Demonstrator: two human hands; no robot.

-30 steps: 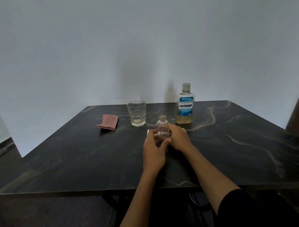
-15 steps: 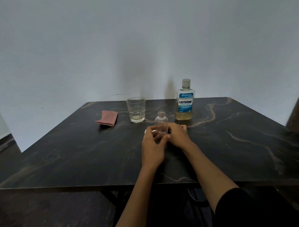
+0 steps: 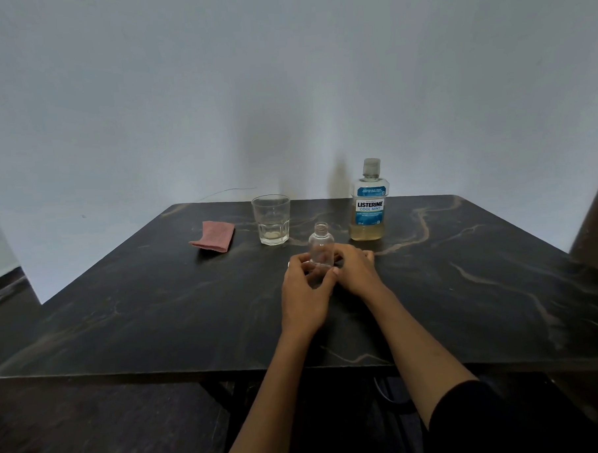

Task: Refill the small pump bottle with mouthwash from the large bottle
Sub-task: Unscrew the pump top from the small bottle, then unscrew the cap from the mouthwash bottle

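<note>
The small clear bottle [image 3: 321, 243] stands upright at mid-table with a bare neck and no pump on it. My left hand [image 3: 305, 294] grips its lower part, fingers on the left and thumb in front. My right hand [image 3: 356, 268] lies against the bottle's right side with curled fingers; whether it holds anything is hidden. A small white bit [image 3: 288, 263] peeks out left of my left hand. The large capped mouthwash bottle [image 3: 368, 206], with a little yellowish liquid at its bottom, stands behind and to the right, apart from both hands.
A drinking glass [image 3: 272, 220] with a trace of liquid stands behind and left of the small bottle. A folded pink cloth [image 3: 214, 241] lies further left. The dark marbled table [image 3: 122, 302] meets a pale wall at the back.
Both hands stay at the small bottle in the same place. Only my view has shifted slightly.
</note>
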